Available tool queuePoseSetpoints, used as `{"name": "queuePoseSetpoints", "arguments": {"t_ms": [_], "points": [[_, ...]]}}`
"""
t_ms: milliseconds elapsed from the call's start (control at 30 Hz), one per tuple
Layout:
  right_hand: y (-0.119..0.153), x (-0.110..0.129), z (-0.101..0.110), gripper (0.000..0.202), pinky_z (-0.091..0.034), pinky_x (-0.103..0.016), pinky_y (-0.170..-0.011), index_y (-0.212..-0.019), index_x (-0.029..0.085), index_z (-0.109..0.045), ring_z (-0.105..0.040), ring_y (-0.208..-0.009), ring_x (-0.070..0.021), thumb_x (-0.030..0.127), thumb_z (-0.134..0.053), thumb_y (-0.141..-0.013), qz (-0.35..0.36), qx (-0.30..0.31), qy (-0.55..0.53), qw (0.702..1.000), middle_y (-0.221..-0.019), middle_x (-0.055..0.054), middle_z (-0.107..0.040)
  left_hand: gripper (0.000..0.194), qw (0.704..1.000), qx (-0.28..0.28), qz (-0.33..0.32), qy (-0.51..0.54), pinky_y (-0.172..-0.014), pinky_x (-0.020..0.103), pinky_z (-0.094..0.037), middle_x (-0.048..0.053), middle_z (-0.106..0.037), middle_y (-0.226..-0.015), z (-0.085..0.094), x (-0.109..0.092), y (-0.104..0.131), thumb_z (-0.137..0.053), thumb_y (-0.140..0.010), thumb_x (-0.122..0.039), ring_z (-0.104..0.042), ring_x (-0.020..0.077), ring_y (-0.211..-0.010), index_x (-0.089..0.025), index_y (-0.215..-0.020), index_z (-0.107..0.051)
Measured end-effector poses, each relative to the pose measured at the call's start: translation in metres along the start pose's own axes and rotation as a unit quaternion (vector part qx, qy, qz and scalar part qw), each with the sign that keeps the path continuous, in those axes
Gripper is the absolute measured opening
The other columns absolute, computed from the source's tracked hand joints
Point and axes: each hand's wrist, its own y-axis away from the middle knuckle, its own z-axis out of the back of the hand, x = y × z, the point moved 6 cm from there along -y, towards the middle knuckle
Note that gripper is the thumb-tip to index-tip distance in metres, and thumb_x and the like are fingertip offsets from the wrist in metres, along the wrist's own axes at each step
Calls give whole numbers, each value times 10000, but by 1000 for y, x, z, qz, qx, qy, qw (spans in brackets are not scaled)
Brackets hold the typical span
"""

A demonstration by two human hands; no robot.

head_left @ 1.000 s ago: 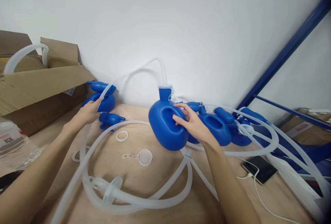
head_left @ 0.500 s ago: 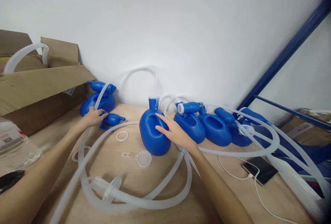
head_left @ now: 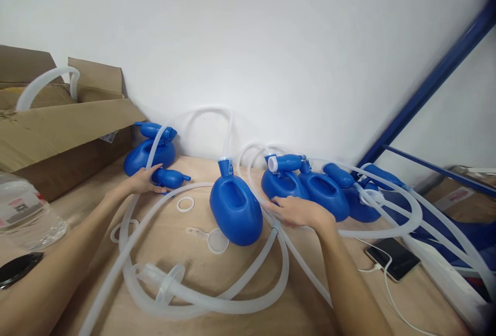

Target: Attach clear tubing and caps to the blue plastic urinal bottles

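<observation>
Left side: your left hand [head_left: 144,181] grips the near end of a small blue spout [head_left: 173,178], fingers wrapped round it, just in front of the left jug [head_left: 135,161].

Right side: your right hand [head_left: 297,211] has bent fingers beside a clear hose [head_left: 276,228]; cannot tell whether it grips it.

Middle jug [head_left: 243,226] stands between your hands, tilted, neck toward the wall [head_left: 248,41], a tube [head_left: 228,137] rising from its mouth. A white lid [head_left: 218,241] lies by its base; a ring [head_left: 192,204] lies nearer the spout.

More blue jugs [head_left: 329,201] line up beyond your right hand. Phone [head_left: 399,259] farther right; carton [head_left: 73,124] far left.
</observation>
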Motion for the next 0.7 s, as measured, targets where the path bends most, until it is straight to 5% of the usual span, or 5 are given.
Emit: {"name": "queuePoseSetpoints", "arguments": {"t_ms": [100, 200, 367, 567, 700], "points": [[-9, -13, -25, 598, -566, -342, -728, -1358, 96, -575, -729, -647, -219, 558, -559, -978, -70, 164, -38, 983, -825, -107, -750, 1094, 1000, -22, 0, -10, -973, 458, -478, 220, -629, -1220, 1, -1, 0, -696, -591, -733, -555, 443, -1231, -125, -1476, -491], [-25, -13, -43, 557, -524, -253, -666, -1239, 96, -642, -695, -597, -169, 514, -732, -882, -65, 246, -44, 966, -660, -26, -688, 931, 999, -51, -2, -19, -880, 437, -492, 170, -638, -1075, 11, -3, 4, -690, -623, -698, -595, 413, -1107, -149, -1364, -566], [-32, -17, -40, 520, -478, -219, -655, -1077, 131, -748, -690, -717, -158, 539, -826, -764, -32, 236, -30, 971, -723, -24, -696, 712, 993, -117, -8, -13, -795, 363, -460, 92, -628, -983, 41, -3, 14, -674, -689, -679, -611, 322, -957, -198, -1206, -585], [-7, -7, -9, 692, -468, -254, -668, -1218, 160, -767, -703, -866, -224, 643, -793, -723, 84, 146, 14, 986, -963, -72, -779, 717, 982, -177, -52, 27, -799, 355, -479, 47, -585, -922, 67, -10, 23, -701, -640, -719, -608, 281, -898, -208, -1132, -594], [5, 0, -1, 774, -501, -264, -725, -1334, 193, -714, -726, -967, -254, 655, -790, -717, 82, 125, 21, 989, -1066, -72, -791, 695, 954, -197, -57, 219, -720, 337, -552, 3, -575, -879, 78, -26, 36, -801, -583, -676, -623, 221, -802, -215, -1049, -568]]}}
